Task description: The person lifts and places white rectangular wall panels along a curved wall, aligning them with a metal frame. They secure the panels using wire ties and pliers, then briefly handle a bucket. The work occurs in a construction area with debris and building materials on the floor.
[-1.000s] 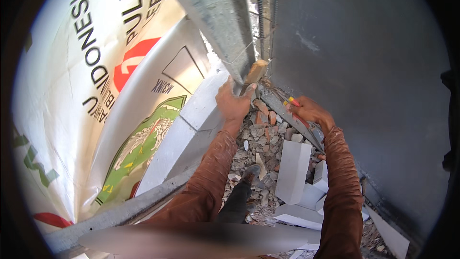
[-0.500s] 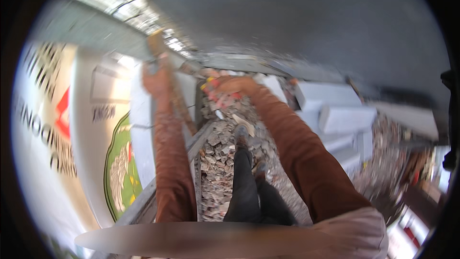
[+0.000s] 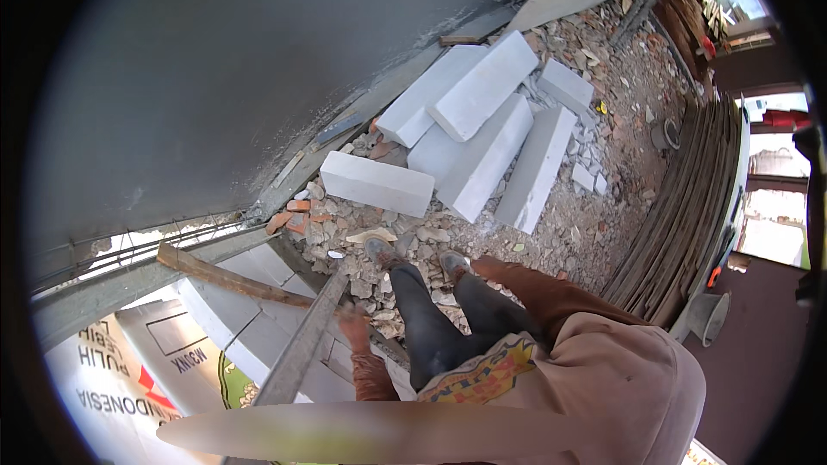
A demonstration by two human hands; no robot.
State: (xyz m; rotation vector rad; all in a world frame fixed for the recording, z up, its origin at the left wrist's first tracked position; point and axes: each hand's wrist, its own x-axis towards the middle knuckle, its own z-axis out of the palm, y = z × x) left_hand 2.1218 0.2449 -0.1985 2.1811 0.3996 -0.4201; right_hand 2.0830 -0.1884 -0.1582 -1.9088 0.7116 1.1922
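My left hand is low by my left knee, fingers curled against a grey metal bar that slants up from the lower left. A wooden slat ends at this bar close to the hand; which of the two the hand grips is unclear. My right sleeve reaches down toward my right shoe, and the right hand is hidden behind my leg. I stand on broken rubble.
Several long white blocks lie in a heap ahead, one more white block nearer the dark grey wall. Stacked boards and a grey bucket are at the right. A printed white sack is at the lower left.
My head has turned right and down, from the wall and the sack to the rubble floor. My left hand has dropped from up by the wall to the metal bar beside my knee.
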